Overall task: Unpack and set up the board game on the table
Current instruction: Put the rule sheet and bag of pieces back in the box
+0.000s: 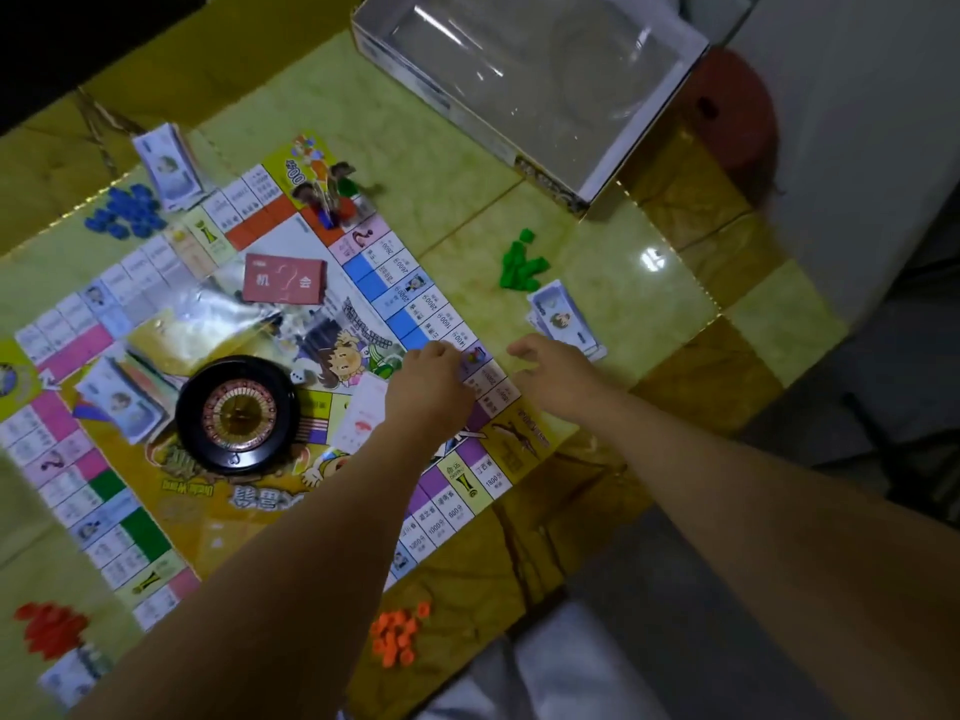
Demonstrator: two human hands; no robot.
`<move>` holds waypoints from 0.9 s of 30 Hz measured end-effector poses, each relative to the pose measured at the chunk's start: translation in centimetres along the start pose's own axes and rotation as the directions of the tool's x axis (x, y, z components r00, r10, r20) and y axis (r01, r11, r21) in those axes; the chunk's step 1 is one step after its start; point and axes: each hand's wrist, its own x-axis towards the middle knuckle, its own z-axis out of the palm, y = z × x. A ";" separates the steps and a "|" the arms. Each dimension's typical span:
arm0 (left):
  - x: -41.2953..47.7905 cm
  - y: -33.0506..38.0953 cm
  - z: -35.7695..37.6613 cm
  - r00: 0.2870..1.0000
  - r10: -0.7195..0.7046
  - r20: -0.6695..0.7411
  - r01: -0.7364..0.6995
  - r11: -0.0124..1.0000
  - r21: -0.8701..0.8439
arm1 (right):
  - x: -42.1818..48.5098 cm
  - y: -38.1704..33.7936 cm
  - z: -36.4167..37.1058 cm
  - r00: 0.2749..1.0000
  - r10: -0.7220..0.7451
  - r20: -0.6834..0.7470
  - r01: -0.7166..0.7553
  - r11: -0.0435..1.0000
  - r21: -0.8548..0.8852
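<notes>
The fingers of the left hand curl down onto the right edge of the game board; whether they pinch anything cannot be told. The right hand hangs loosely bent, holding nothing, above the table, just beside a stack of paper money.

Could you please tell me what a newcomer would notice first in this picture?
The black roulette wheel sitting on the colourful game board, left of centre, draws the eye first. Then both hands at the board's right edge: the left hand on it, the right hand just off it, below a heap of green pieces.
</notes>
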 end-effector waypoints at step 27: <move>17.6 13.6 -7.7 0.854 -0.511 0.103 0.255 0.237 -0.937 | 14.6 0.1 -21.0 0.940 0.342 0.001 -0.256 0.702 0.665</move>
